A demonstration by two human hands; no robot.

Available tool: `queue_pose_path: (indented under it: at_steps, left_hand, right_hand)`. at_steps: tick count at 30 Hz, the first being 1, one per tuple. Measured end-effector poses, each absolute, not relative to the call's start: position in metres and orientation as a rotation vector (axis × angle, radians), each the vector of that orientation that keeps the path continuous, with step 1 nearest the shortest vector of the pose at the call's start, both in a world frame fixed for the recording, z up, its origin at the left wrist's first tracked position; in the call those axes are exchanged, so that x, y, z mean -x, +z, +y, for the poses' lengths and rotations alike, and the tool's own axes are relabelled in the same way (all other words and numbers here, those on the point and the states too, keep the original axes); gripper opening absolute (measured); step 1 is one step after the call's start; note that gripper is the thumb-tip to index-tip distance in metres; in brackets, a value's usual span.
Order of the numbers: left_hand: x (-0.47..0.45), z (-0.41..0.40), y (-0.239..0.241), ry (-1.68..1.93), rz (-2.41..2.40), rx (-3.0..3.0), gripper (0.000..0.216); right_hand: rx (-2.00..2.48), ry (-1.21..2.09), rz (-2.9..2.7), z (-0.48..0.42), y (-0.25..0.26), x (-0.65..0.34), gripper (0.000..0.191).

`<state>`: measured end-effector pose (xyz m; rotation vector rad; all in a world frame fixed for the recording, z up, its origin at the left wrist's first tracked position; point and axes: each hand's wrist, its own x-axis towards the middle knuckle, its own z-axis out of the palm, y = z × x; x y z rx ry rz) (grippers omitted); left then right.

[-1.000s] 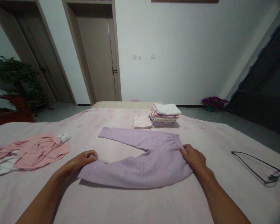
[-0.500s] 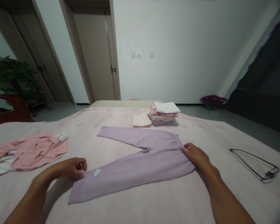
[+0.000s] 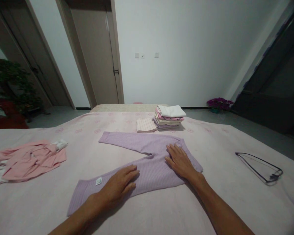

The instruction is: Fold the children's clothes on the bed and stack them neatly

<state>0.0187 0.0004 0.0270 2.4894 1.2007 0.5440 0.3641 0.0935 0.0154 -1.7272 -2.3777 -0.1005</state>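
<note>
As lilac trousers (image 3: pixel 152 169) lie stretched left to right, right hand (image 3: pixel 180 162) is nearer waistband (image 3: pixel 191 159), left hand (image 3: pixel 117 185) over near leg (image 3: pixel 81 192); fingers (image 3: pixel 173 153) extended, gripping nothing, left palm contact unclear.

A hand can slip between the purple pants (image 3: pixel 152 176) and black loop (image 3: pixel 273 177) at right. Folded clothes (image 3: pixel 170 112) block the middle, pink clothes (image 3: pixel 35 160) the left.
</note>
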Motion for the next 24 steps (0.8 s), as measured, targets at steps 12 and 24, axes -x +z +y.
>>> queue_pose_path:
  at_steps: [12,24]
  left_hand:
    - [-0.014,-0.008,0.026,0.43,1.1,-2.73,0.075]
    - [-0.044,-0.025,0.033,0.459,1.112,-2.863,0.014]
  right_hand:
    - [1.861,-0.129,-2.312,0.102,0.004,-0.373,0.066]
    - [1.393,0.827,-2.268,0.077,0.056,-0.346,0.011]
